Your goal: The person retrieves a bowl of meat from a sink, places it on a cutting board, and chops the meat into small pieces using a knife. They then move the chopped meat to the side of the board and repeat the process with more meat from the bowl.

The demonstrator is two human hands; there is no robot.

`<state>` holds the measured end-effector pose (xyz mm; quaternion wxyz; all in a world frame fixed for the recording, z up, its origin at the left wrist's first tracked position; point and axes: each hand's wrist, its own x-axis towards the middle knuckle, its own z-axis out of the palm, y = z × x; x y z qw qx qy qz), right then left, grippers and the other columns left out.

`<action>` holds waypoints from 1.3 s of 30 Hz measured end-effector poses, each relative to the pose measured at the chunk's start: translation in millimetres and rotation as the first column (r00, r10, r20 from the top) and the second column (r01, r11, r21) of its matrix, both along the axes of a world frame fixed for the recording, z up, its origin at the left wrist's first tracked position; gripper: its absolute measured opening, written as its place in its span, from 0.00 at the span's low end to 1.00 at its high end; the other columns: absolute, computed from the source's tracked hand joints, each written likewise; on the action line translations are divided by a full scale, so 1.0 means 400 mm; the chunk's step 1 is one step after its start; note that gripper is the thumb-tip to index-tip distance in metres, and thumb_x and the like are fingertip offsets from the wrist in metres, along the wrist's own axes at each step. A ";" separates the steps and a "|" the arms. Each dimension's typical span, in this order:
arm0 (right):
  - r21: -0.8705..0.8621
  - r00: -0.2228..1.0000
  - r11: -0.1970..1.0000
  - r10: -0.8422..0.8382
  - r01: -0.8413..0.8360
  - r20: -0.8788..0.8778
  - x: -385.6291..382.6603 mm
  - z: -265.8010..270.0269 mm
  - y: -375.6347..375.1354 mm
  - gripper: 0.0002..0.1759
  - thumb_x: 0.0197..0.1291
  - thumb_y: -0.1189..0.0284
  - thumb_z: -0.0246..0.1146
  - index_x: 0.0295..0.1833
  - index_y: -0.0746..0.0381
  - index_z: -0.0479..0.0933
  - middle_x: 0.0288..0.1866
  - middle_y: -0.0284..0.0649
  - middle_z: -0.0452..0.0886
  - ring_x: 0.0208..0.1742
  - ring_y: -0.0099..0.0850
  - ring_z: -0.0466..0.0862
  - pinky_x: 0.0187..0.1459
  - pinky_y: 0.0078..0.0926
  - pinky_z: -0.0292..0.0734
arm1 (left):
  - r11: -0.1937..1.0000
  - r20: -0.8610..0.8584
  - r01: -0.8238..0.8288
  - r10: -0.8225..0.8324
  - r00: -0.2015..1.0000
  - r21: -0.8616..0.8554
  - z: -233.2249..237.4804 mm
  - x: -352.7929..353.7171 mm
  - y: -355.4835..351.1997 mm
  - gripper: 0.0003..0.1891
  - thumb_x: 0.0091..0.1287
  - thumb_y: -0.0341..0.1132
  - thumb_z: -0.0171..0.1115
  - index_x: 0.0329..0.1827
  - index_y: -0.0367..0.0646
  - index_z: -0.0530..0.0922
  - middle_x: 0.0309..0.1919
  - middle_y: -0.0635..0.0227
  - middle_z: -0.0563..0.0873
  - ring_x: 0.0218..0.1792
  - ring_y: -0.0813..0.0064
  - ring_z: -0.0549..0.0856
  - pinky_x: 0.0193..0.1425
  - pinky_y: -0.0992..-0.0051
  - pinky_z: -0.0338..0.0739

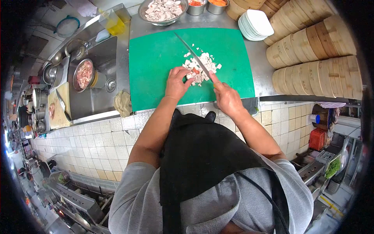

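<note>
A heap of small, pale chopped meat [208, 61] lies on the green cutting board [156, 54], with a reddish piece among it. My right hand [228, 99] grips the wooden handle of a long kitchen knife [193, 54]. Its blade slants up and left across the heap, close to the board. At the heap's left edge is my left hand [177, 84], fingers curled and thumb bent in against some of the pale pieces, just left of the blade. Exactly which pieces it pins is partly hidden by the fingers.
Behind the board stand a metal bowl of pale meat pieces [163, 11] and two small metal tubs. Stacked white plates [256, 25] and bamboo steamers [317, 78] line the right. At left, a bowl of raw meat [84, 75] sits over the sink [103, 97], near a crumpled cloth [123, 103].
</note>
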<state>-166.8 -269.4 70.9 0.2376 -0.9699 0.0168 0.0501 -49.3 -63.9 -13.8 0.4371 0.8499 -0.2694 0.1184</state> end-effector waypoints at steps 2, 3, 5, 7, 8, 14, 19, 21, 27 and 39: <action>-0.010 0.999 1.000 -0.001 0.001 -0.037 -0.010 -0.008 0.001 0.41 0.70 0.76 0.59 0.85 0.40 0.57 0.47 0.58 0.85 0.45 0.56 0.86 0.50 0.53 0.82 | 1.000 -0.014 -0.010 0.010 1.000 -0.006 -0.002 -0.009 -0.001 0.17 0.55 0.36 0.81 0.47 0.46 0.87 0.50 0.65 0.84 0.55 0.57 0.81 0.60 0.61 0.80; -0.018 0.994 1.000 0.009 -0.011 -0.106 -0.005 -0.006 -0.005 0.41 0.70 0.76 0.59 0.85 0.40 0.57 0.47 0.58 0.85 0.45 0.57 0.86 0.50 0.53 0.82 | 1.000 -0.019 -0.018 0.018 1.000 -0.012 0.010 -0.006 0.000 0.18 0.55 0.36 0.81 0.47 0.46 0.86 0.51 0.66 0.84 0.55 0.57 0.81 0.60 0.60 0.80; -0.023 0.984 0.999 0.026 -0.031 -0.176 -0.003 -0.001 -0.007 0.41 0.70 0.76 0.59 0.85 0.40 0.57 0.47 0.58 0.85 0.45 0.57 0.86 0.51 0.52 0.81 | 0.998 0.035 -0.059 0.060 0.998 -0.004 0.030 -0.013 0.007 0.18 0.55 0.36 0.82 0.47 0.47 0.86 0.51 0.66 0.84 0.55 0.57 0.81 0.60 0.61 0.80; 0.073 1.000 0.997 -0.021 0.020 0.019 -0.015 0.031 0.005 0.41 0.71 0.74 0.58 0.86 0.39 0.55 0.47 0.59 0.85 0.47 0.56 0.87 0.52 0.53 0.82 | 0.996 0.085 -0.087 0.087 0.993 -0.002 0.032 -0.016 0.007 0.18 0.55 0.36 0.82 0.48 0.47 0.86 0.52 0.66 0.84 0.54 0.57 0.81 0.60 0.61 0.80; 0.072 1.000 0.997 -0.021 0.019 0.016 -0.012 0.015 0.000 0.41 0.71 0.74 0.58 0.86 0.39 0.55 0.47 0.59 0.85 0.47 0.56 0.87 0.52 0.53 0.82 | 0.998 0.064 -0.070 0.070 0.995 0.002 0.023 -0.018 0.012 0.18 0.55 0.36 0.81 0.47 0.47 0.86 0.51 0.66 0.84 0.54 0.57 0.81 0.60 0.61 0.79; -0.007 0.996 0.999 0.035 -0.035 -0.086 -0.013 0.006 -0.009 0.43 0.68 0.75 0.60 0.86 0.39 0.56 0.47 0.58 0.85 0.47 0.56 0.87 0.51 0.52 0.82 | 0.998 0.010 -0.020 0.019 1.000 0.061 -0.002 -0.024 0.019 0.16 0.55 0.35 0.81 0.46 0.48 0.88 0.49 0.66 0.85 0.53 0.57 0.81 0.60 0.62 0.80; -0.063 0.983 0.997 0.039 -0.051 -0.180 0.004 -0.007 -0.005 0.42 0.68 0.74 0.60 0.85 0.39 0.57 0.45 0.57 0.85 0.45 0.56 0.87 0.50 0.52 0.83 | 0.999 0.010 -0.005 0.005 1.000 0.051 0.009 -0.007 0.012 0.16 0.55 0.35 0.81 0.46 0.47 0.88 0.49 0.66 0.85 0.52 0.58 0.82 0.59 0.62 0.80; -0.009 0.996 0.999 0.043 -0.044 -0.081 -0.009 0.008 0.000 0.41 0.69 0.74 0.59 0.85 0.39 0.57 0.45 0.57 0.85 0.45 0.56 0.87 0.50 0.52 0.83 | 1.000 0.012 -0.021 0.021 1.000 -0.012 0.016 -0.019 0.016 0.15 0.55 0.35 0.81 0.45 0.47 0.88 0.48 0.66 0.85 0.52 0.58 0.82 0.58 0.61 0.80; -0.055 0.990 0.995 0.077 -0.084 -0.118 -0.006 -0.010 -0.007 0.40 0.70 0.73 0.58 0.85 0.40 0.58 0.45 0.57 0.85 0.44 0.55 0.88 0.49 0.51 0.84 | 0.999 0.062 -0.021 0.019 0.998 0.026 0.013 -0.038 0.021 0.15 0.54 0.35 0.81 0.44 0.46 0.88 0.48 0.67 0.84 0.51 0.58 0.82 0.57 0.61 0.81; 0.036 0.997 0.996 0.081 -0.081 0.013 -0.023 0.001 0.004 0.40 0.71 0.74 0.58 0.85 0.39 0.57 0.44 0.56 0.85 0.41 0.57 0.87 0.47 0.53 0.83 | 0.999 0.056 -0.003 0.001 0.998 0.035 0.001 -0.030 0.025 0.13 0.55 0.34 0.80 0.43 0.46 0.88 0.46 0.67 0.86 0.50 0.59 0.83 0.55 0.61 0.82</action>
